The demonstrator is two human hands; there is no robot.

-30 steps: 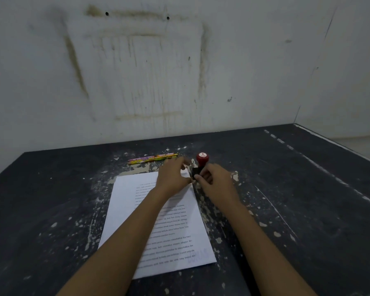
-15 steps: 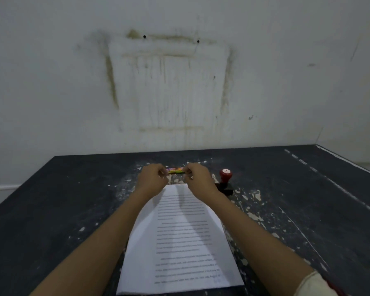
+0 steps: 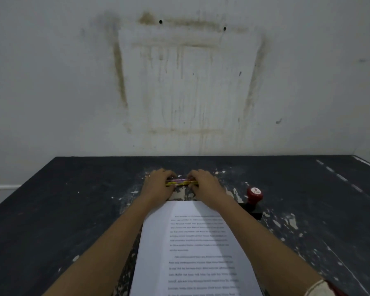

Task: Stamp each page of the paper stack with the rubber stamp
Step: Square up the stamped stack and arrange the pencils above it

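- Desk (image 3: 73, 210): a flat, matt black top. The paint is chipped in pale flecks, thickest round the far end of the paper, and a broken pale line runs along its right side.
- Paper stack (image 3: 192, 242): white rectangular sheets lying lengthwise between my forearms, the top page bowed slightly along its middle. It carries paragraphs of small black print, too blurred to read.
- Rubber stamp (image 3: 254, 194): a rounded, glossy red knob on a dark block base. It stands upright on the desk just beside the far right corner of the paper. It lies to the right of my right wrist, near it, and neither hand touches it. The knob's top bears a small white mark with lettering I cannot read with certainty.
- Pencils (image 3: 181, 182): a slim bundle, yellow and pink with a patterned finish, lying crosswise just beyond the paper's far edge.
- Left hand (image 3: 158, 182): fingers curled over the left end of the pencils, holding them.
- Right hand (image 3: 203, 184): fingers curled over the right end of the same pencils, gripping them. A pale knitted cuff (image 3: 320, 289) shows on that arm at the lower edge.
- Wall (image 3: 51, 82): off-white plaster with a brownish rectangular stain outline, vertical drip streaks inside it and two small dark holes (image 3: 160, 22) at its top.
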